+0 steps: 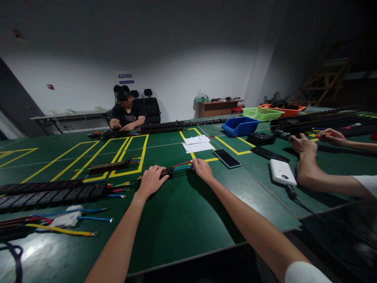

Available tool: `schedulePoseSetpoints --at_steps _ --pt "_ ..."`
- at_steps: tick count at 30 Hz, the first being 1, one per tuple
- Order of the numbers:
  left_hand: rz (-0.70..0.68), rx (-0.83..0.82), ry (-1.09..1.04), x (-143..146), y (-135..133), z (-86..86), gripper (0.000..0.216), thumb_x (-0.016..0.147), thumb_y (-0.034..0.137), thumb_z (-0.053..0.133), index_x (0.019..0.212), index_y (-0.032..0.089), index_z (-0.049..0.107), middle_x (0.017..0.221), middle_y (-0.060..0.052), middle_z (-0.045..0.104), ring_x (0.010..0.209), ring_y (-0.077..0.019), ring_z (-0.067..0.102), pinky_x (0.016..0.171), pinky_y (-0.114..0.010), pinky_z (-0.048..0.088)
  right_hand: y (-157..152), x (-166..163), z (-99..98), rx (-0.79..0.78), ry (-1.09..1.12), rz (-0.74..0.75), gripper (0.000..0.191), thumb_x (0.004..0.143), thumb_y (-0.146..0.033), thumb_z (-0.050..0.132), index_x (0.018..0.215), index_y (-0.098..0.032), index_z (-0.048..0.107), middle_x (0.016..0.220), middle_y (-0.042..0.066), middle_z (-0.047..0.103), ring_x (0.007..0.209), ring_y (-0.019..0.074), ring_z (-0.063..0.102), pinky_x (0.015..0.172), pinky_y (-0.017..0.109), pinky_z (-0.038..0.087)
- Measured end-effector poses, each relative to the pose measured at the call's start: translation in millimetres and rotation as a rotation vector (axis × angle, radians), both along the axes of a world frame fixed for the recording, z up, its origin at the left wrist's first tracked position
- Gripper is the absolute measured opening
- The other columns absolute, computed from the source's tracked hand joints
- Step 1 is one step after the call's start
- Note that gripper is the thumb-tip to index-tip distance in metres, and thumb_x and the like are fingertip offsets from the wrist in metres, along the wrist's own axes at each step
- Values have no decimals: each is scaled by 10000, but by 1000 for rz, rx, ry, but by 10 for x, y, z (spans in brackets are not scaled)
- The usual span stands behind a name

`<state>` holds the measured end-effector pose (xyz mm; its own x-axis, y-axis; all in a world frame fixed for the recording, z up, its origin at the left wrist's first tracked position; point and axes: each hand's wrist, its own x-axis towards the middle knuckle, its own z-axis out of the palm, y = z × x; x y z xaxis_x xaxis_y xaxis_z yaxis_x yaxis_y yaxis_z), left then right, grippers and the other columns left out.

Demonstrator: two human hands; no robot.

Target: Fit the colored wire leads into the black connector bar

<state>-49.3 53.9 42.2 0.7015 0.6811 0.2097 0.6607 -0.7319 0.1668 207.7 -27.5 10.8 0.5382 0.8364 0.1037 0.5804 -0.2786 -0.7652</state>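
Note:
On the green table, my left hand (153,181) is closed over the dark body of a wired strip, whose far part is hidden under my palm. Red, green and blue wires (181,166) run out of it to the right. My right hand (202,169) pinches those wires at their ends; the tips are mostly covered by my fingers. Another dark strip with coloured wires (110,166) lies beyond my left hand, inside yellow tape lines. A smartphone (227,158) lies just past my right hand.
Black socket strips (55,196) and a yellow cable with a ring lug (61,230) lie at left. White papers (198,144), a blue bin (240,125) and a white device (282,172) stand ahead and right. A co-worker's hands (306,151) work at right; another person (128,114) sits opposite.

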Motion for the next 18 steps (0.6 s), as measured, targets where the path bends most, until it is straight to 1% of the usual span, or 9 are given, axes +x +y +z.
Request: schedulePoseSetpoints --at_steps 8,12,18 --pt "11 13 3 11 -18 17 460 974 537 478 1268 220 637 1239 -112 646 1112 -273 575 920 -399 451 -3 -8 12 -10 -9 -8 495 1065 -432 342 890 -181 732 870 60 744 784 173 642 641 245 341" --pt "26 31 -2 14 -27 5 477 970 562 471 1261 225 640 1230 -115 649 1112 -280 571 929 -404 444 5 -3 11 -23 -36 -18 486 1062 -429 351 881 -182 729 873 61 748 823 183 651 642 249 334" --pt "55 53 -15 33 -34 -23 509 954 620 464 1224 234 656 1206 -108 658 1099 -284 576 909 -405 446 9 5 4 -29 -34 -16 497 1062 -435 344 887 -186 737 887 66 749 816 188 650 658 250 356"
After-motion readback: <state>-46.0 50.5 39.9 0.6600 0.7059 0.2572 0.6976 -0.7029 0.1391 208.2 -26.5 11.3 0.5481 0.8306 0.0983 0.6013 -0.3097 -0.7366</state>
